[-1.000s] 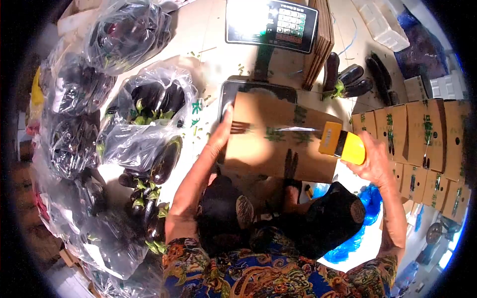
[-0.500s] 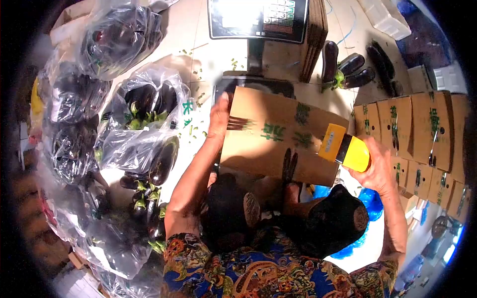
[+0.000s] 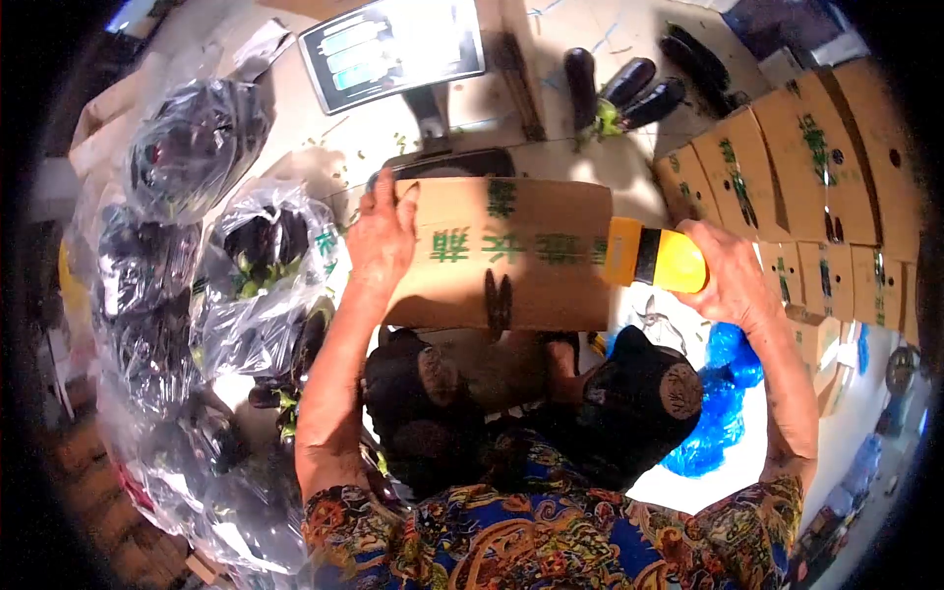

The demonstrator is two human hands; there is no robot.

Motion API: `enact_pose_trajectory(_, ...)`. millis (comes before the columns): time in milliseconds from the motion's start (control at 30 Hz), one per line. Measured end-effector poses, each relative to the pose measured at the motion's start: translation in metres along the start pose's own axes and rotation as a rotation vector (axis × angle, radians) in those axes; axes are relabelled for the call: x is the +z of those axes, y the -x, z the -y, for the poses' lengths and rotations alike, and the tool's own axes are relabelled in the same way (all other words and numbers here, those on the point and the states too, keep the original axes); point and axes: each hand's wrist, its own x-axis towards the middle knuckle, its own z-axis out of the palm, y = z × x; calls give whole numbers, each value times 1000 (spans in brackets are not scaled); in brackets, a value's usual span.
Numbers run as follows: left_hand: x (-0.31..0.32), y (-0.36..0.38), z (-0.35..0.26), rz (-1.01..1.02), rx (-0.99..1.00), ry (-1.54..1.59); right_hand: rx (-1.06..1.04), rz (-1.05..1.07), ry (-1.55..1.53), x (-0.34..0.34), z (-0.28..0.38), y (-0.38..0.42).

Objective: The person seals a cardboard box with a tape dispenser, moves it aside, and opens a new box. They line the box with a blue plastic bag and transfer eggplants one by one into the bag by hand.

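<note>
A closed cardboard box (image 3: 551, 211) with green printed characters lies in front of my knees. My left hand (image 3: 385, 236) rests on its left end, fingers on the top face and pointing up. At the right end, my right hand (image 3: 723, 270) is wrapped round a yellow tape dispenser (image 3: 678, 262), whose front touches the box's right edge. Behind the box stands a scale with a lit display (image 3: 393, 49); its dark platform (image 3: 452, 162) is partly hidden by the box.
Clear bags of eggplants (image 3: 261, 246) fill the left side. Loose eggplants (image 3: 624, 81) lie on the floor at the back right. Cardboard boxes (image 3: 821, 157) are stacked at the right. Blue plastic (image 3: 713, 413) lies near my right knee.
The box has turned to lie level across the view. My left hand has moved from its left edge onto its top. The dispenser has shifted to the box's right edge. The view has shifted too.
</note>
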Motion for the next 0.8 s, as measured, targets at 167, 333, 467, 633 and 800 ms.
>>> enact_pose_trajectory(167, 4, 0, 5, -70, 80, 5, 69, 2, -74, 37, -39, 27)
enact_pose_trajectory(333, 6, -3, 11, -129, 172, 9, 62, -42, -106, 60, -54, 31)
enact_pose_trajectory(467, 6, -3, 10, -103, 144, 18, -10, -75, -86, 46, -51, 30)
enact_pose_trajectory(633, 3, -2, 4, -93, 130, 38, 9, -72, -124, 54, -57, 28)
enact_pose_trajectory(800, 2, 0, 5, -81, 112, 29, 141, 38, -415, 103, -67, 20)
